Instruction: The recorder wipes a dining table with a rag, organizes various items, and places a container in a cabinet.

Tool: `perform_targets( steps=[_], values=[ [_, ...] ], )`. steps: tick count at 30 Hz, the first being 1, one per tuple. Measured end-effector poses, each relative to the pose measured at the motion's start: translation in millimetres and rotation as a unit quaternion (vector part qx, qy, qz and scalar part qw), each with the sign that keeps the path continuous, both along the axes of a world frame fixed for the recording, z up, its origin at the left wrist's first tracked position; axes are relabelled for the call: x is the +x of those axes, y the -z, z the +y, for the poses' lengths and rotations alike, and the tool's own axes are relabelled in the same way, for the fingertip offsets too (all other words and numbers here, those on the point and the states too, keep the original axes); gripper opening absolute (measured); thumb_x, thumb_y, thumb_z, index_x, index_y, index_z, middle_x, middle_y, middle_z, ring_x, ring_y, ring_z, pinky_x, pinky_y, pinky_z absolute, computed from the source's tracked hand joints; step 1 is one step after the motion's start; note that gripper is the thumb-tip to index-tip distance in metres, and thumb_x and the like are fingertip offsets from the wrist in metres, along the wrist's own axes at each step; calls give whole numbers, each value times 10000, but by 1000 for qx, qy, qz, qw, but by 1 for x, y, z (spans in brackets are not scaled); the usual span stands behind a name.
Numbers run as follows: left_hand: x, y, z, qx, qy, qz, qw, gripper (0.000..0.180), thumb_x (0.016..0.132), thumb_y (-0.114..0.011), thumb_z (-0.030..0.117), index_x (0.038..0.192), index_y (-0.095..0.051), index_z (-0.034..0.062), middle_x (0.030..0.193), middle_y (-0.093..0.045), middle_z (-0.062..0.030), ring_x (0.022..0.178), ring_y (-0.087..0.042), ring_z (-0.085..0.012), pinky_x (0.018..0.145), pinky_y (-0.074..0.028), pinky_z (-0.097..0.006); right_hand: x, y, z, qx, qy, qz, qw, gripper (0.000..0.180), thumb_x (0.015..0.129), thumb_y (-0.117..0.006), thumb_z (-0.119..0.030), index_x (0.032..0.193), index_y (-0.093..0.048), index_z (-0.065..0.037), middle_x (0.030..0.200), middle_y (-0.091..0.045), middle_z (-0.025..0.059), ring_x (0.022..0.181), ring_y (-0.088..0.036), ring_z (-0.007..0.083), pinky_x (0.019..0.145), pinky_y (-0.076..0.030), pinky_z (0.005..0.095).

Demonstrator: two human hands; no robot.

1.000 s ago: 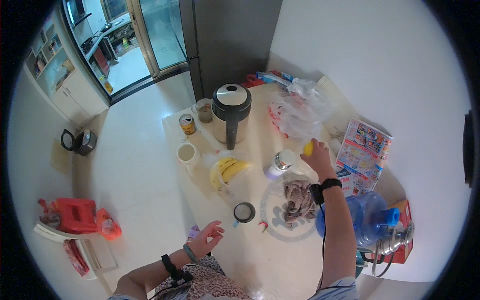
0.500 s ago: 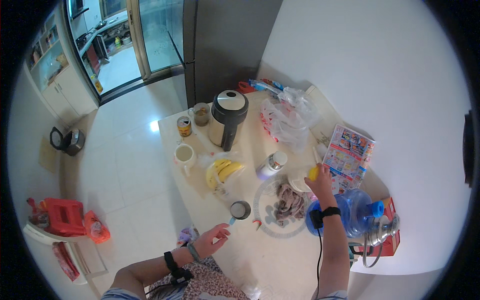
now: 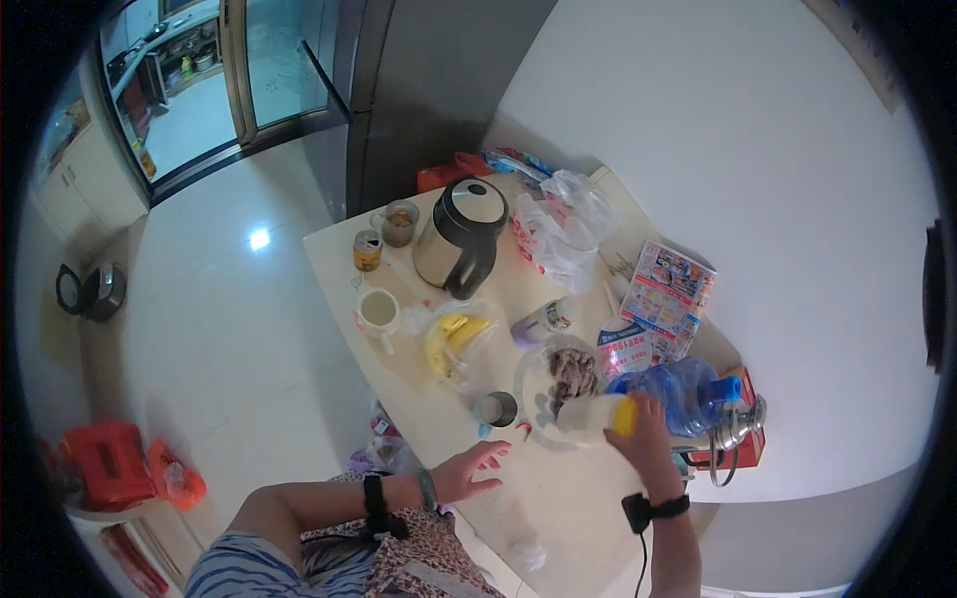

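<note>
The right hand (image 3: 646, 437) grips a yellow-capped container (image 3: 590, 419) jutting leftward from it; carrying seems the step, calling next for steady hold; the left hand (image 3: 464, 476) spreads empty fingers, a cup (image 3: 493, 409) just beyond.

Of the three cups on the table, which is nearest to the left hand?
The glass cup with a blue handle; the white mug and rear glass mug stand farther away.

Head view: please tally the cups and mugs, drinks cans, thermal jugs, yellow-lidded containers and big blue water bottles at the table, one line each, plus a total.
Cups and mugs: 3 (glass mug, white mug, small cup)
Drinks can: 1
Thermal jug: 1
Yellow-lidded container: 1, in the right hand
Blue water bottle: 1
Total: 7
</note>
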State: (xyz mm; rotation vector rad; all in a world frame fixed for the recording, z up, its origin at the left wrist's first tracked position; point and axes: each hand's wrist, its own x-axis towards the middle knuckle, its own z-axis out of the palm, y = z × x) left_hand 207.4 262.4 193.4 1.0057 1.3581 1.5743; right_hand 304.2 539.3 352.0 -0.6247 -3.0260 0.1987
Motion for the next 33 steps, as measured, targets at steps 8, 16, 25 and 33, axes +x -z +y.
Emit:
perform_targets(
  steps=[8, 16, 25, 33],
  values=[
    [8, 11, -33, -19, 31, 207, 978, 1042, 687, -746, 402, 1402, -87, 25, 1421, -179, -230, 1314, -220, -341, 1052, -234, -444, 33, -27, -143, -107, -21, -112, 988, 689, 608, -744, -308, 1180, -442, -71, 1181, -445, 183, 1097, -418, 377, 926, -396, 443],
    [36, 15, -105, 11, 123, 13, 992, 1071, 586, -827, 198, 1380, -135, 7, 1303, -324, -188, 1241, -329, -304, 1034, -297, -369, 38, -21, -243, -96, -161, -99, 977, 678, 625, -722, -340, 1192, -447, -91, 1164, -446, 168, 1072, -447, 369, 888, -425, 444],
    [90, 4, -205, 38, -61, 115, 991, 946, 595, -819, 266, 1313, -253, 23, 1255, -375, -181, 1170, -416, -292, 995, -348, -352, 66, -16, -320, -106, -236, -51, 965, 680, 603, -739, -330, 1176, -473, -77, 1172, -458, 163, 1044, -478, 364, 887, -436, 410],
    [99, -10, -275, -22, -97, 97, 990, 867, 618, -803, 298, 1272, -307, 17, 1162, -474, -188, 1080, -506, -308, 914, -420, -379, 63, -26, -383, -126, -259, -61, 956, 674, 669, -688, -374, 1226, -419, -108, 1173, -452, 180, 1036, -480, 384, 890, -428, 439]
  ],
)
